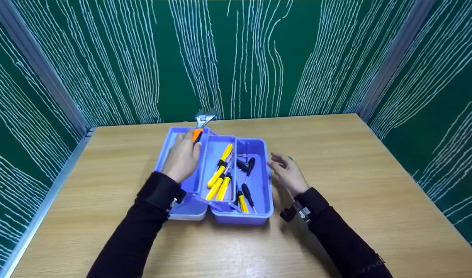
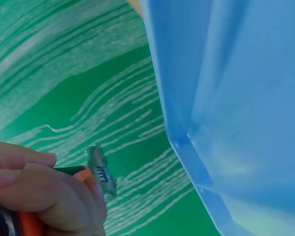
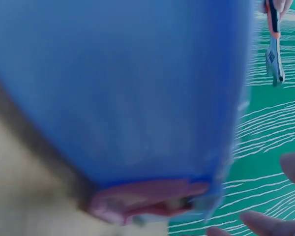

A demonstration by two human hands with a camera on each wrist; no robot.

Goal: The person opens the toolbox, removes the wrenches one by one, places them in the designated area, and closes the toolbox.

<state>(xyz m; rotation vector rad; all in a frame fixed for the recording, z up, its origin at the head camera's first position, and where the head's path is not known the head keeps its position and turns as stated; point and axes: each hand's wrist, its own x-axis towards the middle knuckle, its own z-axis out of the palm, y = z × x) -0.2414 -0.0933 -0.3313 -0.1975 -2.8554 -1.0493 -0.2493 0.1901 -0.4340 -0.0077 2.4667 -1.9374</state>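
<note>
My left hand [image 1: 182, 158] grips an adjustable wrench [image 1: 203, 119] by its orange and black handle, above the left tray of an open purple toolbox [image 1: 265, 154]. The metal head points away, past the box's back edge. In the left wrist view the wrench head [image 2: 101, 172] sticks out beyond my curled fingers, beside the box wall [image 2: 172, 132]. My right hand [image 1: 288, 173] is just off the box's right side, fingers loosely bent, holding nothing. Several yellow-handled screwdrivers [image 1: 216, 181] lie in the middle tray. Black-handled screwdrivers [image 1: 247, 193] rest in the right-hand base compartment.
The toolbox stands on a wooden table [image 1: 336, 154], its lid folded out to the left. Its side wall fills much of the right wrist view, with a pink latch [image 3: 137, 196] on it. Green panels [image 1: 259, 58] with white lines enclose the table's back and sides.
</note>
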